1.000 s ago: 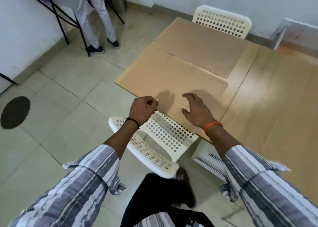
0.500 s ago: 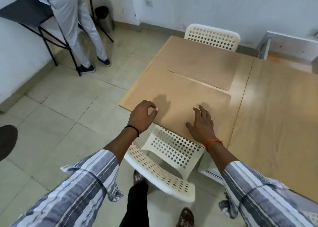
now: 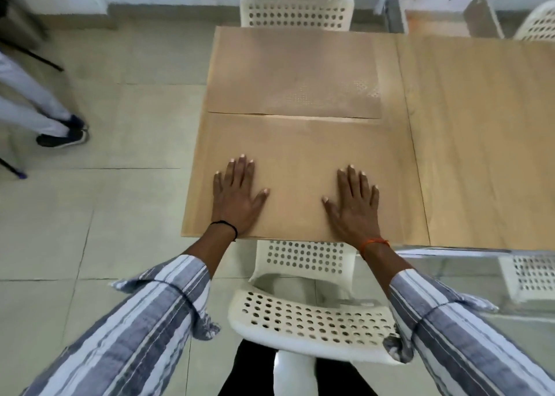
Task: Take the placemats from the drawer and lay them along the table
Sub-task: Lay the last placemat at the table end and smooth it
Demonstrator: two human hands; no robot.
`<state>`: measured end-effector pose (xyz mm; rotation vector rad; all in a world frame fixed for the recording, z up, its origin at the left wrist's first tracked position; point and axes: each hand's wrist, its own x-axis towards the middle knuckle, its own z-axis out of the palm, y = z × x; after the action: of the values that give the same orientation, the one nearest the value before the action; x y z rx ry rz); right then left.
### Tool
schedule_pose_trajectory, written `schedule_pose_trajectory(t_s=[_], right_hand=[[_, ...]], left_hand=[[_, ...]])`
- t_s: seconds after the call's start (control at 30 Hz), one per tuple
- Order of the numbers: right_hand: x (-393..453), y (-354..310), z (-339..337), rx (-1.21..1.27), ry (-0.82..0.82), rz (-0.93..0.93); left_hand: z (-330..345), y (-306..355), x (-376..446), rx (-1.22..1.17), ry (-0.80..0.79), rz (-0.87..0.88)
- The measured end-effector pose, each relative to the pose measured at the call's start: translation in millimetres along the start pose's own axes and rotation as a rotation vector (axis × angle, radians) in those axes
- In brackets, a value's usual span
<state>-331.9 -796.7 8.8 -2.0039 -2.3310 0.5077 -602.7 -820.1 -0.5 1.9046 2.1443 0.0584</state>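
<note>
Placemat (image 3: 297, 158) flat beneath splayed fingers (image 3: 241, 167)

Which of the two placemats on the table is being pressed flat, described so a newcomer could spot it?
Start at the wooden table and go to its left end, where two tan placemats lie edge to edge. The one meant is the near placemat, by the white perforated chair. Unlike the far placemat, it has the left hand and right hand spread flat on it.

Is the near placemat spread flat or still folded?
Spread flat: the near placemat lies open on the table, both hands palm-down on it.
</note>
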Motion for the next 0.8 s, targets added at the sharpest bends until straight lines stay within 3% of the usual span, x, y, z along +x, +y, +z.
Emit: schedule_pose_trajectory(t_s=[0.23, 0.8], right_hand=[[-1.1, -1.3, 10.1, -0.064, 0.074, -0.005], [10.7, 3.1, 14.4, -0.062, 0.108, -0.066]], left_hand=[[7.5, -11.9, -4.1, -0.013, 0.105, -0.025], [4.0, -15.0, -9.5, 0.019, 0.135, -0.123]])
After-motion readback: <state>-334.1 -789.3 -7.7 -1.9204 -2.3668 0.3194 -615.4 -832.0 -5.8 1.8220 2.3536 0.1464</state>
